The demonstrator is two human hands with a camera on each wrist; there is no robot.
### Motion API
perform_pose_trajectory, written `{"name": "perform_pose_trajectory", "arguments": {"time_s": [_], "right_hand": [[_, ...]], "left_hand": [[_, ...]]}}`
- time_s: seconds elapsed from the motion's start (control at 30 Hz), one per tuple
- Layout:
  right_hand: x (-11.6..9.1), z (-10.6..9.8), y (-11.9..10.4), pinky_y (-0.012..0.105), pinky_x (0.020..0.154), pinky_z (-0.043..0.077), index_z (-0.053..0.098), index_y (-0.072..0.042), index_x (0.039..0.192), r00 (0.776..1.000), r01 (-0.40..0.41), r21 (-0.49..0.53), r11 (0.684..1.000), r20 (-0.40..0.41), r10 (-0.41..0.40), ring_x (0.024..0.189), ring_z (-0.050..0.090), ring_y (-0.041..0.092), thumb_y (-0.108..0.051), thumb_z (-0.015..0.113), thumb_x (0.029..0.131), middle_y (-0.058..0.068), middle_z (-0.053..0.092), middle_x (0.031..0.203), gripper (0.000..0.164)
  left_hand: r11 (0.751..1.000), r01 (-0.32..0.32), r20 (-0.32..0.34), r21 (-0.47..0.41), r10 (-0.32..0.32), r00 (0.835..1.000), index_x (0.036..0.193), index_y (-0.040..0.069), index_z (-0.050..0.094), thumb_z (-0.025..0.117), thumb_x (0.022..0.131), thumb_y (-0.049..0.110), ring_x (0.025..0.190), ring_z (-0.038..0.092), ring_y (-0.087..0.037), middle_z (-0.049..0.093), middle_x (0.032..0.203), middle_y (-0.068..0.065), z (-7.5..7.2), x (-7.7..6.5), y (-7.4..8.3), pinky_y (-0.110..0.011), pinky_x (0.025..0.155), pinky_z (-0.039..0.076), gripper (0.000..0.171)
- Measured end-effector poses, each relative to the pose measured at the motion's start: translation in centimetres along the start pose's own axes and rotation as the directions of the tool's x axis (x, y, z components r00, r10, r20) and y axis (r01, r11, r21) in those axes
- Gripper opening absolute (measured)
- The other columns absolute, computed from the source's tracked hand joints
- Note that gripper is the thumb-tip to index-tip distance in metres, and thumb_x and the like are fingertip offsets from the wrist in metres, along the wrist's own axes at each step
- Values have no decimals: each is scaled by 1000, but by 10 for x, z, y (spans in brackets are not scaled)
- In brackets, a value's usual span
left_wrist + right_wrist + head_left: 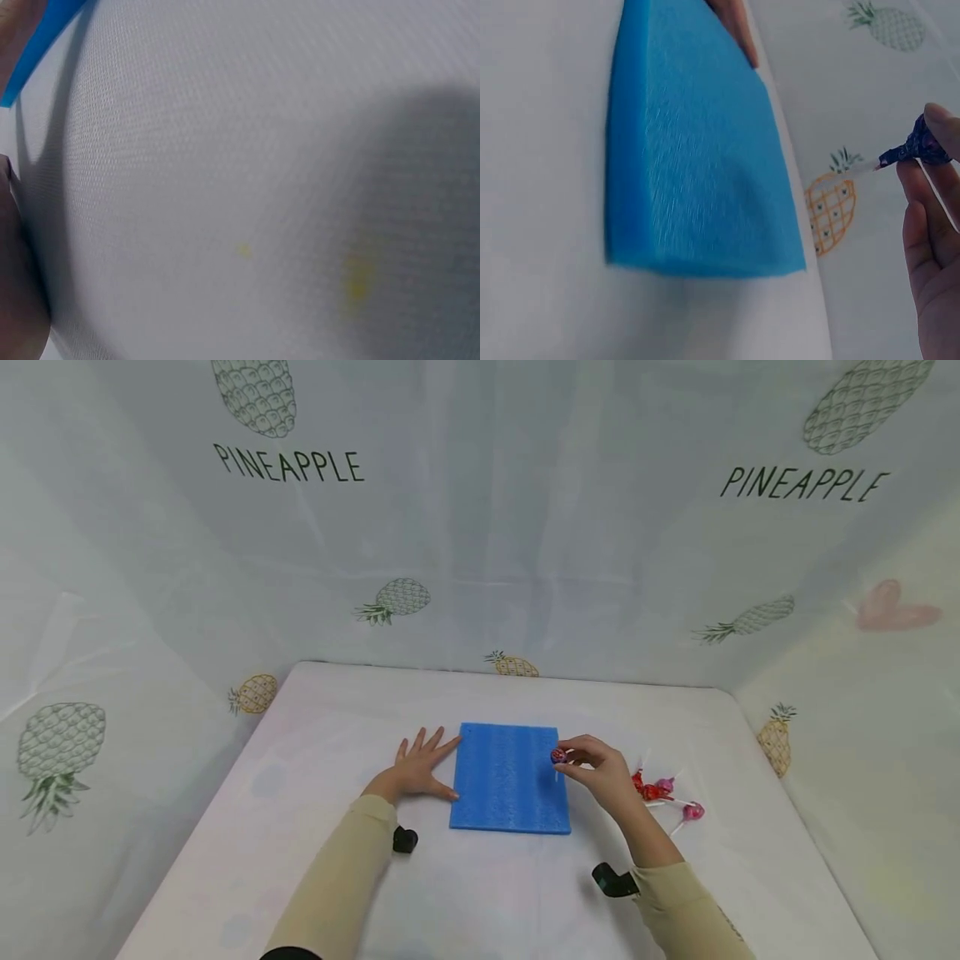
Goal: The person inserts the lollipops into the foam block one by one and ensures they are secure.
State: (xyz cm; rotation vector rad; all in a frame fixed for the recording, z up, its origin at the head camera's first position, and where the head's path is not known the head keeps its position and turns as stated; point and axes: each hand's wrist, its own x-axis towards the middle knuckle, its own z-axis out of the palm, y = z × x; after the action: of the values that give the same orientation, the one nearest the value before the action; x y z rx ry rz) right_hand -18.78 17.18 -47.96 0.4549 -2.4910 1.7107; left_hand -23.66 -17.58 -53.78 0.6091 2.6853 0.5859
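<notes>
A flat blue foam block (510, 781) lies on the white table. Beside its left edge rests my left hand (420, 768), fingers spread, with the tips of thumb and forefinger at that edge. My right hand (600, 768) pinches a lollipop (558, 756) by its wrapped head, over the block's right edge in the head view. In the right wrist view the lollipop (922, 144) has a dark blue and purple wrapper, and its white stick points away from the fingers. The left wrist view shows mostly tabletop, with a corner of the blue block (41, 45) at the upper left.
Several lollipops with red wrappers (651, 792) and pink wrappers (693, 812) lie in a loose heap right of my right hand. A white cloth printed with pineapples (405, 597) hangs behind the table and along its sides. Black camera mounts (615, 881) sit at both wrists.
</notes>
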Motion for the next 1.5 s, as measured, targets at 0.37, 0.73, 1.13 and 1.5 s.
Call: {"name": "perform_pose_trajectory", "arguments": {"time_s": [0.37,0.73,1.13,1.5], "right_hand": [[24,39,-26,29,81,54,65,3,123,996,24,78,997,-86,-17,97,66,28,3,74,83,20,65,110,41],[54,68,-47,46,85,53,70,6,111,996,26,54,998,-92,-21,97,65,31,2,75,83,19,66,108,29],[87,96,2,32,82,55,71,-6,115,999,-26,177,984,-32,32,100,67,23,-10,76,85,11,69,111,31],[102,116,9,33,84,55,68,3,120,1000,-14,232,973,-5,15,104,66,28,-1,70,88,16,66,114,32]], "left_hand": [[1000,9,8,24,-10,1000,158,26,17,77,71,64,145,-10,-42,2,163,-14,0,-2,4,-64,110,-6,112],[999,30,-10,39,-30,1000,158,32,13,74,68,69,145,-16,-37,-4,163,-8,7,6,-6,-62,110,-10,114],[994,59,-4,93,-59,998,157,32,16,74,69,70,146,-8,-41,2,163,-10,4,5,3,-65,110,-3,112],[990,81,28,114,-85,996,157,31,15,72,70,71,146,-9,-40,1,164,-9,1,5,4,-63,111,-3,112]]}}
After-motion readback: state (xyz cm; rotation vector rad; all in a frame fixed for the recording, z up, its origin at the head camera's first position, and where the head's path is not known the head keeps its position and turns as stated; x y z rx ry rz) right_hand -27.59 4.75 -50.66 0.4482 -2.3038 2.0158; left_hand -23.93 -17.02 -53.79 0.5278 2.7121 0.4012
